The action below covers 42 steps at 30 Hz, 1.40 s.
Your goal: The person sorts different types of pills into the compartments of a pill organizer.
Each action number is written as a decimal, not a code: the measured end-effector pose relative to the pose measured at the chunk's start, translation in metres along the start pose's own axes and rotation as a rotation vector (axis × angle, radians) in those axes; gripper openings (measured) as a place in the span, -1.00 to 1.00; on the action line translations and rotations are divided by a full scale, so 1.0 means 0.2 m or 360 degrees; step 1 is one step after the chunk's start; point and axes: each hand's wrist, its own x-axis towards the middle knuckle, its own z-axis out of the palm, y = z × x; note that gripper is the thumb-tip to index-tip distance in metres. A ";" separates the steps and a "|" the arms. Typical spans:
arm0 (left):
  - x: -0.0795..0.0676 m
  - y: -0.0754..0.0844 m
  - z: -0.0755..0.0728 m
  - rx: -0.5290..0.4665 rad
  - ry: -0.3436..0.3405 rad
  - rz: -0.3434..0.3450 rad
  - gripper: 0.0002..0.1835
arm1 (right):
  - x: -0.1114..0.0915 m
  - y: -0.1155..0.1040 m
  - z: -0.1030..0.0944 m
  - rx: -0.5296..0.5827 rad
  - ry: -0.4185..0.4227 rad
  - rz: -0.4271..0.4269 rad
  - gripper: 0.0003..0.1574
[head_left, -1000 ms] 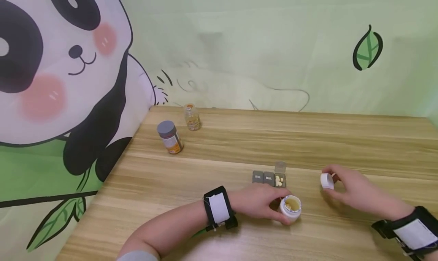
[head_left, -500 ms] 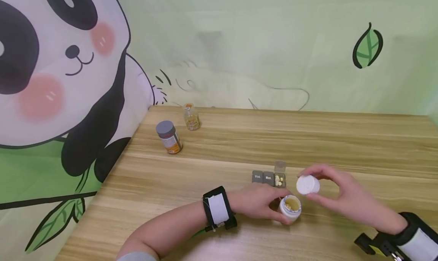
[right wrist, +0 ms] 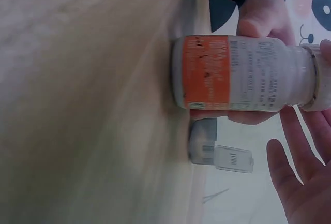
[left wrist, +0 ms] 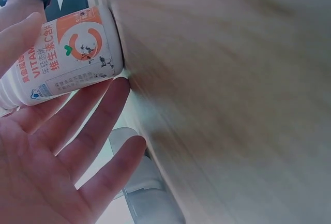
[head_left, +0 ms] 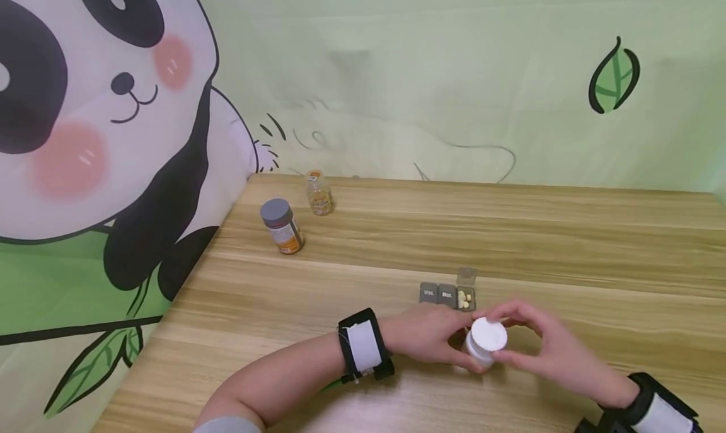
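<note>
A white vitamin C tablet bottle (left wrist: 77,56) with an orange-and-white label stands upright on the table. My left hand (head_left: 425,333) holds it between thumb and fingers from the left. With thumb and fingers, my right hand (head_left: 558,354) pinches the white cap (head_left: 489,334) at the bottle's mouth. The right wrist view shows this cap (right wrist: 321,84) over the neck; whether its thread has caught I cannot tell. Just behind the left hand lies a grey pill organizer (head_left: 446,294), partly hidden. Its right compartment has the lid up and holds several pale tablets (head_left: 465,300).
Farther back at the left stand a grey-capped bottle (head_left: 282,226) with an orange label and a small clear jar (head_left: 320,193). The wooden table (head_left: 539,231) runs back to a green wall cloth (head_left: 386,74) printed with a panda.
My right hand has brought the cap leftward from the right side of the table onto the bottle's mouth, covering the opening. The left hand has kept its hold on the bottle.
</note>
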 end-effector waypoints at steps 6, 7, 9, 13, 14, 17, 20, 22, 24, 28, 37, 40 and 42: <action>-0.01 -0.01 0.00 -0.0023 0.0013 0.0017 -0.22 | -0.01 0.02 0.02 -0.0040 0.0050 -0.0002 -0.42; -0.01 -0.01 0.00 -0.0016 0.0020 0.0019 -0.24 | -0.01 0.02 0.02 -0.0050 0.0048 -0.0025 -0.42; -0.01 -0.01 0.00 -0.0022 0.0036 0.0029 -0.30 | 0.00 0.02 0.02 -0.0073 0.0042 -0.0088 -0.40; 0.00 -0.01 0.00 -0.0030 0.0050 0.0045 -0.42 | 0.02 0.01 0.01 -0.0158 -0.0013 -0.0232 -0.38; 0.00 -0.02 0.01 -0.0030 0.0047 0.0047 -0.42 | 0.03 0.01 0.00 -0.0187 -0.0026 -0.0266 -0.37; 0.00 -0.02 0.00 -0.0028 0.0038 0.0049 -0.42 | 0.04 0.01 -0.01 -0.0267 -0.0061 -0.0366 -0.35; 0.00 -0.02 0.00 -0.0036 0.0025 0.0057 -0.40 | 0.05 0.02 -0.01 -0.0286 -0.0056 -0.0421 -0.33; 0.00 -0.02 0.00 -0.0033 0.0027 0.0064 -0.36 | 0.06 0.03 0.00 -0.0293 -0.0040 -0.0422 -0.33; 0.00 -0.02 0.00 -0.0032 0.0033 0.0076 -0.37 | 0.06 0.02 0.01 -0.0303 -0.0020 -0.0394 -0.36; 0.01 -0.02 0.00 -0.0035 0.0043 0.0087 -0.40 | 0.06 0.01 0.02 -0.0359 0.0007 -0.0357 -0.39; 0.00 -0.03 0.00 -0.0097 0.0008 0.0082 -0.38 | 0.05 0.02 -0.01 -0.0279 -0.0131 -0.0372 -0.33; 0.00 -0.03 0.00 -0.0159 -0.0011 0.0081 -0.43 | 0.05 0.01 -0.03 -0.0285 -0.0208 -0.0340 -0.32; 0.00 -0.03 -0.01 -0.0200 -0.0028 0.0078 -0.44 | 0.05 0.00 -0.03 -0.0300 -0.0232 -0.0320 -0.34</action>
